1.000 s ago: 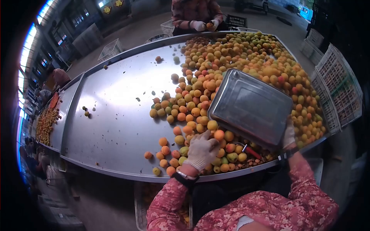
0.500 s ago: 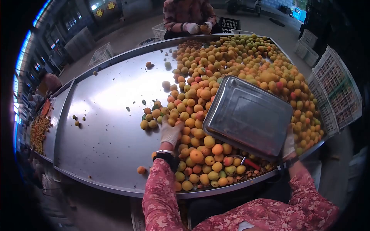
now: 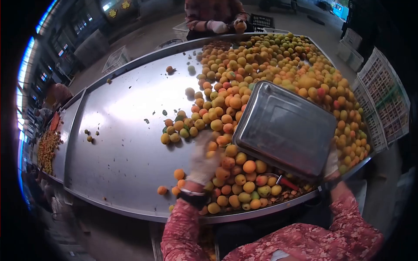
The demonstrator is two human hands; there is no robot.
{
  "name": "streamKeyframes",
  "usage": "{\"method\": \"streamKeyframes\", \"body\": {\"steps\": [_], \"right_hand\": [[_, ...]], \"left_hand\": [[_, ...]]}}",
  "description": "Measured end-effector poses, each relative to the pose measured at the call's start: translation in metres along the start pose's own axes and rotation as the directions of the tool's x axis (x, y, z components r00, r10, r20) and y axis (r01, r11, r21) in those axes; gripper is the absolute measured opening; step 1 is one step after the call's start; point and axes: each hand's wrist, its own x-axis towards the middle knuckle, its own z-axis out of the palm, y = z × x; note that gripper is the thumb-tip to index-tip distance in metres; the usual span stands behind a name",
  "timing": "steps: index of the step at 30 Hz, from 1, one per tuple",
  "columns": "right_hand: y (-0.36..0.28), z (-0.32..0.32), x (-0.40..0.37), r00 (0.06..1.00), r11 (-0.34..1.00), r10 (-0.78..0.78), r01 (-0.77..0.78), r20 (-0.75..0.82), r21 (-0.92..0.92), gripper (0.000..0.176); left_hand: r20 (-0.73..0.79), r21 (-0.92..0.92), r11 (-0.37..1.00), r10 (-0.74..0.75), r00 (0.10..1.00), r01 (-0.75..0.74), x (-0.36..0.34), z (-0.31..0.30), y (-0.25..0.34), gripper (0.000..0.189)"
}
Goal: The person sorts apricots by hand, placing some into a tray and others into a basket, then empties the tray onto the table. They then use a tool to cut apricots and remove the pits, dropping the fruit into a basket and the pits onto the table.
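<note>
My left hand (image 3: pixel 203 163), in a pale glove and blurred by motion, is at the left edge of the heap of orange and yellow fruit (image 3: pixel 235 102); its fingers are smeared. A metal tray (image 3: pixel 285 130) lies tilted over the fruit, its flat bottom facing up. My right hand (image 3: pixel 332 163), also gloved, is at the tray's right edge, fingers mostly hidden behind it. A tool with a red handle (image 3: pixel 288 184) lies among the fruit below the tray. A few fruits (image 3: pixel 179 174) lie left of my left wrist.
The metal table (image 3: pixel 126 148) has a raised rim. Across it a person (image 3: pixel 213 13) in gloves holds a fruit. White crates (image 3: pixel 381 100) stand at the right, another crate (image 3: pixel 116 59) behind the table. More fruit (image 3: pixel 48 150) lies at the far left.
My left hand has moved down and slightly right, and some fruits beside it have shifted. Table and tray appear slightly farther right in view. My right hand stays at the tray's edge.
</note>
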Motion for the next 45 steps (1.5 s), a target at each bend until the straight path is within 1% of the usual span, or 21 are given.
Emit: {"method": "streamKeyframes", "body": {"steps": [3,5,6,8,9,12,16,18,21,22,24,26,28,29,32,34,36,38,40,43,45], "right_hand": [[0.0,-0.011,0.001,1.0,1.0,-0.017,0.017,-0.019,-0.004,0.079],[0.001,-0.014,0.004,1.0,1.0,-0.02,0.019,-0.021,-0.014,0.079],[0.001,-0.007,0.003,1.0,1.0,-0.022,0.022,-0.018,-0.011,0.079],[-0.003,0.012,-0.005,0.999,1.0,-0.005,0.005,-0.039,-0.001,0.078],[-0.004,0.013,-0.005,0.999,1.0,-0.006,0.006,-0.037,-0.004,0.078],[-0.003,0.01,-0.004,0.998,1.0,0.021,-0.021,-0.063,-0.002,0.079],[-0.004,0.008,-0.004,0.995,0.999,0.046,-0.049,-0.09,-0.02,0.08],[-0.005,0.014,-0.003,0.996,0.998,0.058,-0.06,-0.068,-0.018,0.081],[-0.005,0.02,-0.007,0.997,0.998,0.067,-0.067,-0.038,-0.004,0.082],[-0.005,0.021,-0.009,0.997,0.998,0.069,-0.069,-0.027,0.001,0.082],[-0.005,0.018,-0.012,0.998,0.998,0.068,-0.068,-0.014,0.002,0.082],[0.001,0.003,-0.004,0.999,1.0,0.002,-0.003,-0.032,-0.028,0.081],[0.005,-0.001,0.005,1.0,1.0,-0.019,0.019,-0.015,-0.017,0.079],[0.005,-0.003,0.008,0.999,0.999,-0.034,0.034,-0.012,-0.009,0.078],[0.004,-0.014,0.005,0.999,0.999,-0.042,0.042,-0.019,-0.013,0.074],[0.004,-0.017,0.007,0.999,1.0,-0.015,0.015,-0.031,0.003,0.073],[0.005,-0.023,0.009,0.999,0.999,-0.038,0.038,-0.03,-0.009,0.072],[0.002,-0.013,0.004,0.998,0.998,-0.044,0.042,-0.042,-0.045,0.071],[0.002,-0.013,0.005,0.997,0.995,-0.066,0.062,-0.045,-0.077,0.071],[0.005,-0.018,0.01,0.997,0.998,-0.067,0.066,-0.039,-0.023,0.065],[0.003,-0.019,0.007,0.995,0.994,-0.073,0.068,-0.062,-0.08,0.065]], "left_hand": [[-0.38,0.067,0.98,-0.146,0.913,0.185,0.001,-0.055,-0.071,0.062],[-0.545,0.318,0.768,-0.332,0.77,0.556,0.007,-0.087,-0.12,0.072],[-0.547,0.319,0.769,-0.328,0.77,0.554,0.013,-0.087,-0.137,0.072],[-0.555,0.067,0.704,-0.563,0.612,0.707,0.023,-0.083,-0.163,0.076],[-0.531,0.198,0.656,-0.553,0.642,0.729,0.033,-0.075,-0.164,0.077],[-0.427,0.321,0.69,-0.505,0.75,0.648,0.064,-0.046,-0.125,0.071],[-0.199,0.036,0.931,-0.349,0.916,0.362,0.092,0.009,-0.131,0.063],[-0.178,0.188,0.932,-0.277,0.944,0.309,0.098,0.024,-0.098,0.059],[-0.097,-0.539,0.761,-0.482,0.871,0.361,0.108,0.032,-0.084,0.055],[-0.097,-0.538,0.763,-0.48,0.872,0.36,0.11,0.037,-0.083,0.055],[-0.162,0.012,0.982,-0.183,0.97,0.188,0.114,0.054,-0.07,0.049],[-0.034,-0.284,0.942,-0.197,0.98,0.179,0.113,0.061,-0.034,0.047],[0.017,-0.134,0.991,-0.011,1.0,0.013,0.111,0.076,-0.028,0.048],[0.011,-0.132,0.991,-0.004,1.0,0.005,0.109,0.077,-0.021,0.048],[0.122,-0.492,0.869,0.017,0.992,0.046,0.096,0.071,-0.008,0.049],[0.145,-0.293,0.941,-0.132,0.981,0.17,0.083,0.025,-0.014,0.045],[0.066,-0.48,0.829,-0.29,0.955,0.285,0.044,-0.027,-0.014,0.044],[-0.086,0.117,0.973,-0.192,0.978,0.201,-0.003,-0.08,-0.077,0.046],[-0.121,0.381,0.857,-0.326,0.938,0.347,-0.058,-0.114,-0.114,0.053],[-0.021,0.603,0.682,-0.504,0.863,0.413,-0.099,-0.118,-0.095,0.06],[0.02,0.497,0.712,-0.581,0.814,0.496,-0.095,-0.092,-0.061,0.061]]}}
